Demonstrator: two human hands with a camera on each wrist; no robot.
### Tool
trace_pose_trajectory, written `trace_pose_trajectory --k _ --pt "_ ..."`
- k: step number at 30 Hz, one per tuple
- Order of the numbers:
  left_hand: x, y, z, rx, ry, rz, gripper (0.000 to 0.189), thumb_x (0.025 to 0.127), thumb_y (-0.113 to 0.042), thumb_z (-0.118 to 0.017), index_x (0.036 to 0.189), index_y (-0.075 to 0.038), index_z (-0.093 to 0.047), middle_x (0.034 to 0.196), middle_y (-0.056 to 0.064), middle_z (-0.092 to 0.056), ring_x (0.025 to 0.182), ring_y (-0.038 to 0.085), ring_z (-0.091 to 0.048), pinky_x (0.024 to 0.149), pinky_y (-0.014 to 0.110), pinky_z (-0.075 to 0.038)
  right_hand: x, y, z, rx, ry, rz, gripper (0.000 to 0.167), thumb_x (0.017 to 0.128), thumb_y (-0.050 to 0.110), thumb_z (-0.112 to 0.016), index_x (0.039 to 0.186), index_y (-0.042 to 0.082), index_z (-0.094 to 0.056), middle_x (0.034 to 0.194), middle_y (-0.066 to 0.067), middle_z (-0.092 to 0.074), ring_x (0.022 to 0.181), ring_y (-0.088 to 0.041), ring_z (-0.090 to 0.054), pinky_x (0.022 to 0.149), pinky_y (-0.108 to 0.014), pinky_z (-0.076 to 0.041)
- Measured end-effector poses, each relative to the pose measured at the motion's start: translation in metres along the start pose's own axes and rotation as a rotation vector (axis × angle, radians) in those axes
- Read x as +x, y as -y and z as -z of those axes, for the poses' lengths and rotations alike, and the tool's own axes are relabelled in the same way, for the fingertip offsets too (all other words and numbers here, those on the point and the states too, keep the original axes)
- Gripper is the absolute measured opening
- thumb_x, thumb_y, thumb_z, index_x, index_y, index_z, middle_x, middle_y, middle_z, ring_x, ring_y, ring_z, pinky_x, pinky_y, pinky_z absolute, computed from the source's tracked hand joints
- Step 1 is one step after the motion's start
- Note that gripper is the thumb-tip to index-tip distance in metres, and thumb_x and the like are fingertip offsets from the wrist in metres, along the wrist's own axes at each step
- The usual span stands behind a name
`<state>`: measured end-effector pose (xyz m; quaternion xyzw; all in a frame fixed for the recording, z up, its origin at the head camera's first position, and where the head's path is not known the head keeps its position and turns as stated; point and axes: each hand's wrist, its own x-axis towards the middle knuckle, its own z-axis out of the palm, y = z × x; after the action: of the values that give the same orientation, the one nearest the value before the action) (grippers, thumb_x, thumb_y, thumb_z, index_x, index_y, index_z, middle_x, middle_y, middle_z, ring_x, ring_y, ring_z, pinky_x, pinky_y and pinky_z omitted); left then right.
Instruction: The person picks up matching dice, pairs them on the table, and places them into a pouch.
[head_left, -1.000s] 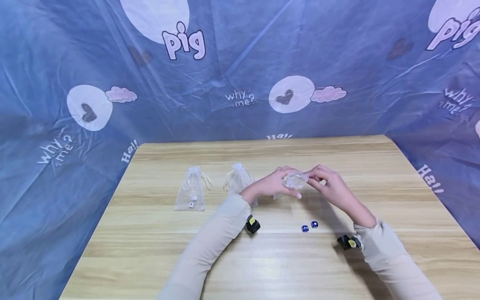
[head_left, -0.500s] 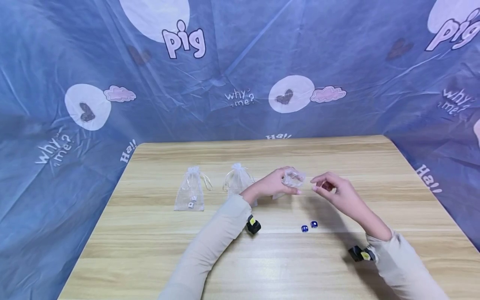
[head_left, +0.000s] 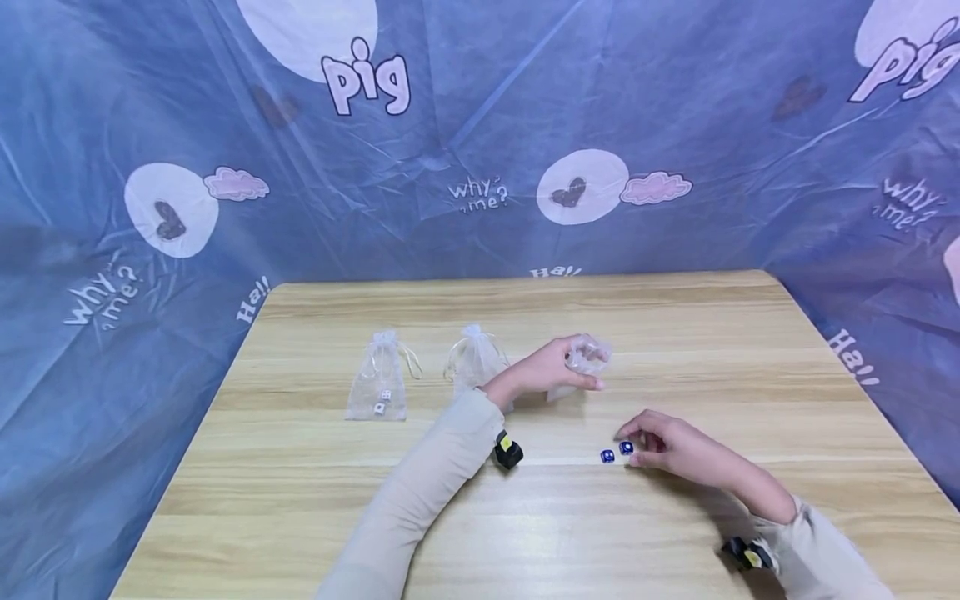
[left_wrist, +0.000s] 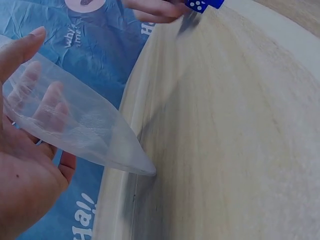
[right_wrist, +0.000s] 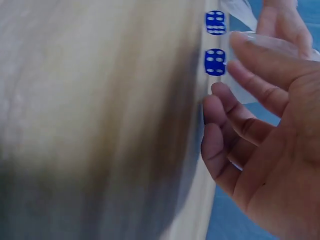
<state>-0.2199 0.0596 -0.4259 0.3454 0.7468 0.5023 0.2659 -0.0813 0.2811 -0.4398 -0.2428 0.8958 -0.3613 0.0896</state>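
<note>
My left hand (head_left: 546,369) holds a sheer white organza bag (head_left: 588,354), its mouth spread upward. In the left wrist view, the see-through bag (left_wrist: 95,130) hangs with fingers showing through the mesh and its lower tip at the wood. Low over the table, my right hand (head_left: 686,450) has thumb and forefinger parted around the right one of two blue dice (head_left: 627,448). The other blue die (head_left: 607,457) lies just left of it. In the right wrist view, the fingertips are close beside the nearer die (right_wrist: 215,62); contact cannot be made out.
On the wooden table (head_left: 480,533), a tied organza bag (head_left: 377,379) with two white dice lies at the left. Another drawstring bag (head_left: 474,358) lies beside it, partly behind my left forearm. A blue printed cloth (head_left: 420,233) hangs behind the table.
My right hand has let go of the bag's rim and come down toward me to the blue dice. The left hand keeps the bag in nearly the same place.
</note>
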Motion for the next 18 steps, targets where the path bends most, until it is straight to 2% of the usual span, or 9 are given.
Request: trace_pose_trajectory --k 4,7,11,16,18 --pt "0.000 0.000 -0.001 -0.005 0.006 0.004 0.050 0.079 -0.021 -0.080 0.123 -0.017 -0.058 0.106 -0.003 -0.061 0.090 0.006 -0.056 0.082 0.021 -0.049 0.003 0.000 0.000 -0.038 0.022 -0.006 0.019 0.084 0.011 -0.071 0.102 0.009 -0.066 0.086 0.005 -0.061 0.076 0.006 -0.049 0.064 -0.019 -0.047" --pt "-0.001 0.001 -0.001 -0.014 0.005 0.007 0.050 0.078 -0.021 -0.080 0.123 -0.017 -0.058 0.105 -0.003 -0.061 0.089 0.006 -0.057 0.082 0.021 -0.049 0.005 0.003 0.005 -0.040 0.000 0.002 0.018 0.084 0.004 -0.068 0.101 0.010 -0.066 0.090 0.003 -0.066 0.080 0.006 -0.053 0.068 -0.019 -0.049" --pt "-0.002 0.000 -0.001 -0.018 0.003 0.015 0.051 0.079 -0.021 -0.080 0.124 -0.017 -0.057 0.105 -0.003 -0.062 0.089 0.006 -0.057 0.082 0.021 -0.049 0.010 0.014 0.021 -0.065 -0.077 0.027 0.019 0.084 -0.001 -0.067 0.100 0.008 -0.067 0.089 0.005 -0.066 0.079 0.005 -0.054 0.066 -0.020 -0.050" --pt "-0.004 0.001 -0.001 -0.011 0.003 0.006 0.052 0.079 -0.021 -0.079 0.126 -0.017 -0.057 0.107 -0.002 -0.062 0.092 0.006 -0.057 0.084 0.021 -0.048 0.021 0.041 0.046 -0.097 -0.191 0.025 0.018 0.086 0.004 -0.068 0.103 0.012 -0.067 0.085 0.011 -0.062 0.075 0.003 -0.053 0.063 -0.020 -0.048" --pt "-0.004 0.001 -0.001 -0.018 0.009 0.000 0.053 0.079 -0.021 -0.079 0.126 -0.017 -0.056 0.109 -0.002 -0.062 0.093 0.006 -0.057 0.085 0.021 -0.048 0.027 0.051 0.054 -0.106 -0.247 0.063 0.021 0.085 0.001 -0.068 0.102 0.013 -0.067 0.083 0.011 -0.062 0.074 0.002 -0.052 0.063 -0.018 -0.047"
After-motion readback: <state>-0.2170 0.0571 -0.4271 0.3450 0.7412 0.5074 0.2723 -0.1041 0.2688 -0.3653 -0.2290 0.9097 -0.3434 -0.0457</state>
